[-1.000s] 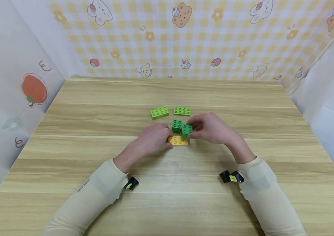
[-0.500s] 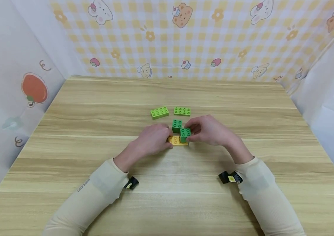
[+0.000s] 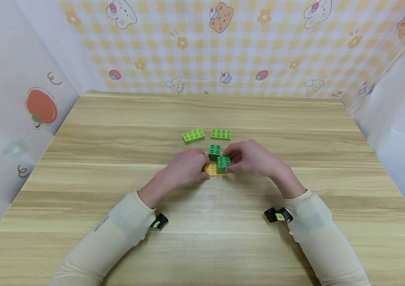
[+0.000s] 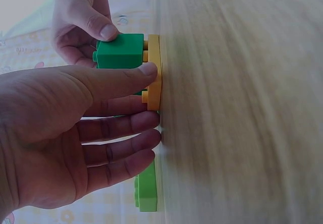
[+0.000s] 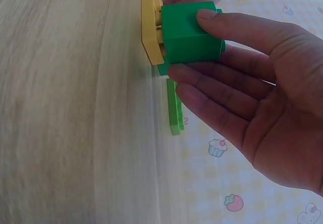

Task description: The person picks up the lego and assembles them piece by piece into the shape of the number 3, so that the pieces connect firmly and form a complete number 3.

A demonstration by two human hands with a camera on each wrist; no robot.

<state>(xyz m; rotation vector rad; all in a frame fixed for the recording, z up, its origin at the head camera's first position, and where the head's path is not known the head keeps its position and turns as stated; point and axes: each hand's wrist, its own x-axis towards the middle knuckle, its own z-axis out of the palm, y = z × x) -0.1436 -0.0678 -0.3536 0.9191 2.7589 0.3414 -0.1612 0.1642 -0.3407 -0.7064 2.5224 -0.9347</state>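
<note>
Leftmost, the left hand [image 3: 184, 171] comes in from about eight o'clock and rests on the wooden table [image 3: 81, 178]; its thumb [image 4: 126, 77] and fingertips pinch the edge of the flat yellow plate [image 3: 211, 170], holding it down. At the centre, that yellow plate lies flat on the table, and the dark green block [image 3: 224, 162] sits over its right half. The left wrist view shows the plate's studs visible under the block, so it looks not quite seated. At four o'clock from the block, the right hand [image 3: 256, 159] clamps it between thumb on top and fingers below. A second dark green block [image 3: 215, 151] stands just beside it at eleven o'clock, and two light green bricks [image 3: 206, 135] lie farther off at twelve.

Risks, as I judge them: if the block comes down tilted or off the studs, it may jam or skid off. Hard pressure on one end could tip the thin plate up, should the left hand's pinch slacken. A sideways shove could also knock the neighbouring block.
</note>
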